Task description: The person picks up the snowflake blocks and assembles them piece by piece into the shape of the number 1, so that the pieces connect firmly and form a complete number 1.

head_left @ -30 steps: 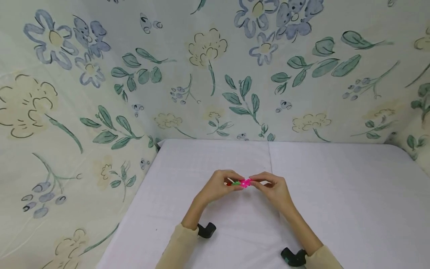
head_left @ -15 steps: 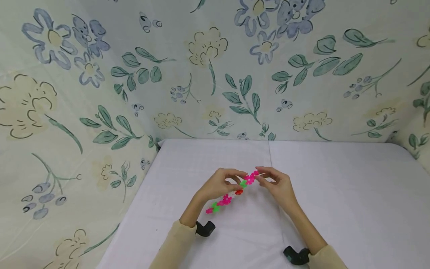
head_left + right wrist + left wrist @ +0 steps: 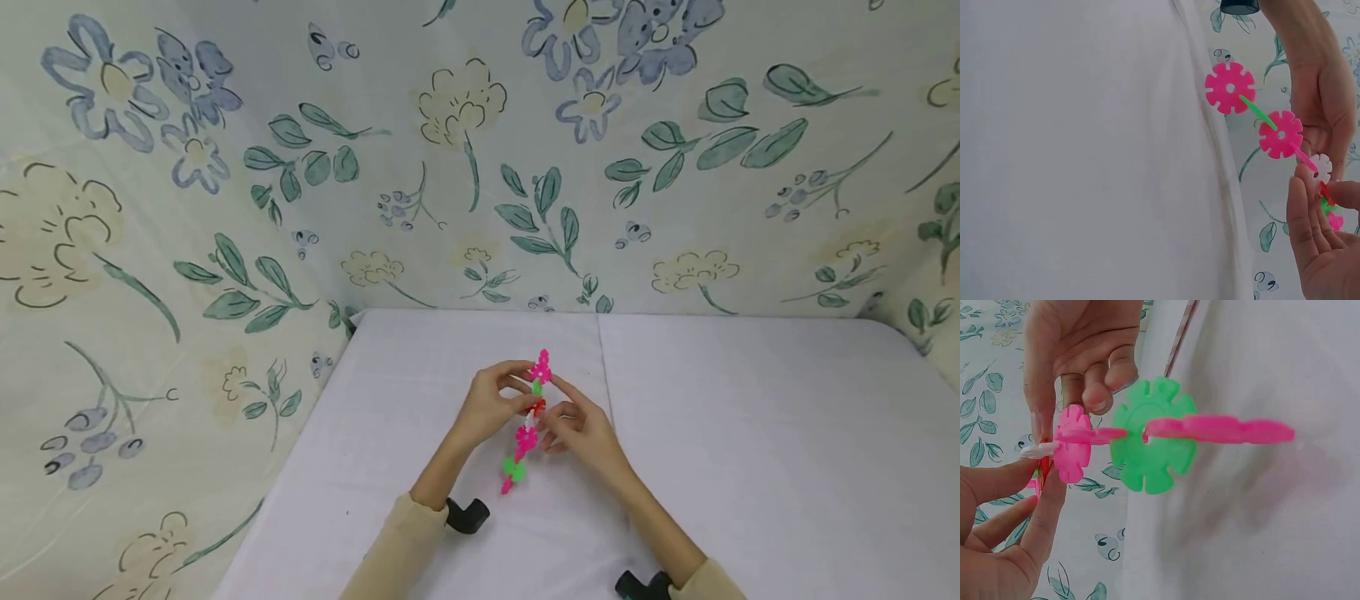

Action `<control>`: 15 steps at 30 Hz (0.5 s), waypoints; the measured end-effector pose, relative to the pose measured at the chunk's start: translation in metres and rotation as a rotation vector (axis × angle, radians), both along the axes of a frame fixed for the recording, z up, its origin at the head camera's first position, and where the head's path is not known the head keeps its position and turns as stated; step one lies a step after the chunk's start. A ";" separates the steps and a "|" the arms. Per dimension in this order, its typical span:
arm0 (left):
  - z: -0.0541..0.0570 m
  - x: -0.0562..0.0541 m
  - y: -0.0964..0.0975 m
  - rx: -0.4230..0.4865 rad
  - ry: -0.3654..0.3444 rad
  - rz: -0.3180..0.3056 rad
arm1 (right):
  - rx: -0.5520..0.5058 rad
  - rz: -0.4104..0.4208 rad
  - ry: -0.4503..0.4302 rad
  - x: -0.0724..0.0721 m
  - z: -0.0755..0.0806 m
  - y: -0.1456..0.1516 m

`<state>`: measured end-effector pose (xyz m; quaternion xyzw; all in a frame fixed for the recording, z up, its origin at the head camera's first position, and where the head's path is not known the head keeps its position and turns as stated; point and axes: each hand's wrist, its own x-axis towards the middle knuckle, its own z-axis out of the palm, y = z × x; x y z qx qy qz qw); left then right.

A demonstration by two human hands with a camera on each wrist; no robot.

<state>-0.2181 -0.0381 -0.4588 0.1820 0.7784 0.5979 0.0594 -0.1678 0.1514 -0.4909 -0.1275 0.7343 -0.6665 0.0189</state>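
A chain of slotted plastic flower discs [image 3: 527,438] in pink, green, white and red stands nearly lengthwise in front of me in the head view. My left hand [image 3: 491,406] pinches it around the red disc [image 3: 539,407], below its far pink end. From the right, my right hand [image 3: 592,433] has its thumb at the red and white discs, its index finger reaching up beside the far part. The near end, with a green disc [image 3: 1157,440] and a pink one [image 3: 1222,429], sticks out free in the left wrist view. Fingers partly hide the middle of the chain.
A white cloth covers the table [image 3: 750,433]. Behind it and to the left hangs a floral curtain [image 3: 420,208]. Black wrist cameras [image 3: 468,517] sit at both sleeves.
The chain, mostly hidden by the left hand at first, came into view slanting and has swung to nearly lengthwise. My right hand has shifted from its far end down toward the middle.
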 end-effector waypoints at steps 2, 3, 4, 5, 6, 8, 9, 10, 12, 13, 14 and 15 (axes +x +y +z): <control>-0.002 0.001 0.001 0.013 -0.011 0.012 | -0.018 -0.004 0.010 0.000 -0.002 -0.003; -0.003 0.001 0.001 0.020 -0.017 0.013 | -0.023 -0.009 0.009 0.000 -0.003 -0.004; -0.004 0.002 0.001 0.019 -0.022 0.014 | -0.027 -0.012 0.007 0.000 -0.003 -0.005; -0.005 0.002 0.001 0.019 -0.027 0.013 | -0.033 -0.013 0.006 0.000 -0.004 -0.005; -0.006 0.003 0.001 0.018 -0.033 0.011 | -0.037 -0.012 0.002 0.000 -0.004 -0.005; -0.008 0.003 0.000 0.018 -0.037 0.002 | -0.042 -0.013 -0.004 0.000 -0.004 -0.005; -0.009 0.003 -0.001 0.023 -0.038 -0.006 | -0.043 -0.016 -0.008 -0.001 -0.004 -0.005; -0.010 0.003 -0.001 0.027 -0.038 -0.014 | -0.048 -0.018 -0.013 -0.001 -0.004 -0.004; -0.010 0.003 -0.002 0.037 -0.037 -0.036 | -0.059 -0.021 -0.024 -0.001 -0.003 -0.003; -0.010 0.003 -0.003 0.040 -0.037 -0.046 | -0.069 -0.023 -0.031 -0.001 -0.003 -0.002; -0.010 0.003 -0.004 0.041 -0.040 -0.055 | -0.074 -0.022 -0.037 -0.001 -0.003 -0.002; -0.009 0.003 -0.004 0.041 -0.042 -0.062 | -0.078 -0.020 -0.039 -0.001 -0.003 -0.001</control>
